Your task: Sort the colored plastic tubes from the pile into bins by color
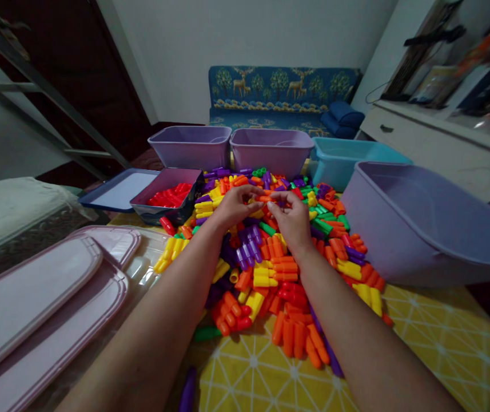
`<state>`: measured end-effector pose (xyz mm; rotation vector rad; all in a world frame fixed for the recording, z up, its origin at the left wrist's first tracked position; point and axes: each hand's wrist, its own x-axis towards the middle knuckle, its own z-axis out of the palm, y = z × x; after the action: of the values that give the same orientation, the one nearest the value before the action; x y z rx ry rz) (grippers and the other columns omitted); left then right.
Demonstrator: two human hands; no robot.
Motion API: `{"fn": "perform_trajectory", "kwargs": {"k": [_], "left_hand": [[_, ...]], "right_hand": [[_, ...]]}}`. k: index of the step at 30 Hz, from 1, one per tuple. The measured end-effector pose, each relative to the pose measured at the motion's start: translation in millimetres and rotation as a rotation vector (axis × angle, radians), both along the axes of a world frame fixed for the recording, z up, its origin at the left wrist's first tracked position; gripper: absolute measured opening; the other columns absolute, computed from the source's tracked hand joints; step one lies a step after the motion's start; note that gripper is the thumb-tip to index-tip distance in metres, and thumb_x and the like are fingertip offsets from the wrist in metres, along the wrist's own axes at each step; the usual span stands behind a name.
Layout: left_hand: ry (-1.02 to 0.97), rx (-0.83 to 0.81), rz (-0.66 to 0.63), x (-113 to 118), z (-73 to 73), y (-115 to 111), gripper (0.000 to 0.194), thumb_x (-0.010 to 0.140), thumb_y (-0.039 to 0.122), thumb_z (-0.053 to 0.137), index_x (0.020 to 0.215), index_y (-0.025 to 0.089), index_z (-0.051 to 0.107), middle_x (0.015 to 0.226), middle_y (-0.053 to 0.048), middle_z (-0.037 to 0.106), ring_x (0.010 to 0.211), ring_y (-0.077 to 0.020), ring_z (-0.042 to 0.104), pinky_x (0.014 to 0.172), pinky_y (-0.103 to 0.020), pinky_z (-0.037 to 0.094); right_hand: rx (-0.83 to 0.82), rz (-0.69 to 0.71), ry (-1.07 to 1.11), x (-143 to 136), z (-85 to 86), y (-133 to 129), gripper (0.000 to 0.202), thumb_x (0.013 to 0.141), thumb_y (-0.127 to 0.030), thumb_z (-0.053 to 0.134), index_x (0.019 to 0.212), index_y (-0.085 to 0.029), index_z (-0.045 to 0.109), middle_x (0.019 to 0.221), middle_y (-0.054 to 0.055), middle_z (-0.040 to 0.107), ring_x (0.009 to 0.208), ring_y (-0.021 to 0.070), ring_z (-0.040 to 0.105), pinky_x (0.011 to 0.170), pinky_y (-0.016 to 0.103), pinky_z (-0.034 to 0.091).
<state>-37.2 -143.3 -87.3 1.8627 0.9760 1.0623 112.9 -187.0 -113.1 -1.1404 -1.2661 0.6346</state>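
Observation:
Over the heap of bullet-shaped plastic toy blocks [251, 243], my left hand [240, 203] and my right hand [291, 216] meet near the middle. Fingers of both hands pinch an orange bullet-shaped block [265, 198] between them; its far side is partly hidden by the fingertips. Below my hands lie a joined row of purple blocks [249, 246] and orange blocks [285, 264]. A red cluster [293, 294] and a group of upright-looking orange blocks [298, 337] lie nearer to me, between my forearms.
Two lilac bins [188, 149] and a teal bin [334, 166] line the far side. A large lilac bin [399, 229] stands at right. A box [159, 214] with red blocks sits at left, beside a blue-edged lid [120, 191]. Pale pink lids [47, 320] are stacked left, on the yellow tablecloth's [236, 380] side.

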Motion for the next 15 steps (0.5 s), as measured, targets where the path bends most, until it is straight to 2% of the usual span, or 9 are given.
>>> {"fn": "perform_trajectory", "kwargs": {"k": [3, 6, 8, 12, 15], "left_hand": [[0.042, 0.065, -0.012, 0.2, 0.1, -1.4, 0.022, 0.073, 0.012, 0.073, 0.095, 0.013, 0.072, 0.088, -0.005, 0.065, 0.076, -0.0152, 0.059, 0.066, -0.019, 0.043], [0.07, 0.101, 0.019, 1.4, -2.4, -1.1, 0.011, 0.077, 0.015, 0.069, 0.088, 0.013, 0.07, 0.084, -0.005, 0.064, 0.076, -0.0162, 0.059, 0.066, -0.02, 0.044], [0.058, 0.128, 0.01, 2.1, -4.3, -0.4, 0.011, 0.077, 0.015, 0.07, 0.087, 0.012, 0.068, 0.085, -0.005, 0.064, 0.079, -0.0166, 0.059, 0.068, -0.02, 0.045], [-0.082, 0.144, -0.048, 3.0, -8.1, 2.7, 0.018, 0.074, 0.015, 0.072, 0.089, 0.013, 0.063, 0.094, -0.006, 0.064, 0.086, -0.0161, 0.06, 0.076, -0.019, 0.047], [-0.217, 0.059, -0.055, 3.9, -10.9, 7.2, 0.023, 0.076, 0.025, 0.071, 0.09, 0.012, 0.059, 0.09, -0.006, 0.063, 0.08, -0.0147, 0.06, 0.07, -0.019, 0.047]], "right_hand": [[0.001, 0.041, -0.008, 1.2, -3.4, 1.7, 0.028, 0.077, -0.028, 0.062, 0.102, -0.016, 0.062, 0.103, 0.007, 0.066, 0.061, 0.0124, 0.06, 0.058, 0.027, 0.052], [0.031, 0.055, -0.068, 2.2, -7.3, 4.1, 0.04, 0.077, -0.024, 0.061, 0.117, -0.019, 0.061, 0.113, 0.008, 0.065, 0.073, 0.0149, 0.065, 0.066, 0.028, 0.055], [0.042, 0.057, -0.06, 1.7, -7.8, 4.6, 0.042, 0.078, -0.024, 0.061, 0.119, -0.019, 0.061, 0.114, 0.009, 0.065, 0.073, 0.0149, 0.065, 0.067, 0.029, 0.056], [0.046, 0.094, 0.127, -2.1, -1.7, 1.1, 0.046, 0.076, -0.028, 0.065, 0.12, -0.016, 0.057, 0.109, 0.01, 0.065, 0.065, 0.0138, 0.065, 0.059, 0.028, 0.056], [0.046, 0.103, 0.201, -4.5, 3.4, -1.9, 0.048, 0.076, -0.029, 0.065, 0.121, -0.017, 0.053, 0.101, 0.008, 0.065, 0.064, 0.0132, 0.064, 0.057, 0.026, 0.055]]}}
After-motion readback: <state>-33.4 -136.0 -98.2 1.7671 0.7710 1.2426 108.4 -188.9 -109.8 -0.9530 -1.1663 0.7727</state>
